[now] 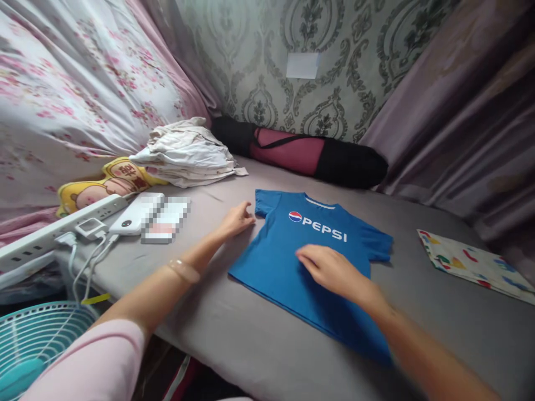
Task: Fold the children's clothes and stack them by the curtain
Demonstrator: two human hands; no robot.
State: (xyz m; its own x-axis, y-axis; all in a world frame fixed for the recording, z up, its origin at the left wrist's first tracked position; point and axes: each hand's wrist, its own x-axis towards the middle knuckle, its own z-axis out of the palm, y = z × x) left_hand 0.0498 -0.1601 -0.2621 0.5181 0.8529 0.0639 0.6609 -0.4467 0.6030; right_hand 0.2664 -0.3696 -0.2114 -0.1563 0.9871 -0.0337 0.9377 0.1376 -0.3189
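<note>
A blue T-shirt (276,262) with a PEPSI print lies spread flat on the grey sheet (200,328), its neckline toward the wall. Just left of the shirt's left sleeve is my left hand (239,220), fingers apart and empty, with a clear bangle on the wrist. My right hand (330,267) is over the middle of the shirt, below the print; its fingers are curled together, and whether they pinch any cloth is too unclear to tell.
Folded light clothes (188,153) and a yellow cushion (96,192) are at the left, near a power strip (62,228), power bank (136,214) and cables. A long maroon-black bag (288,153) lies by the wall. A patterned folded cloth (472,264) is at right; a fan (37,345) is lower left.
</note>
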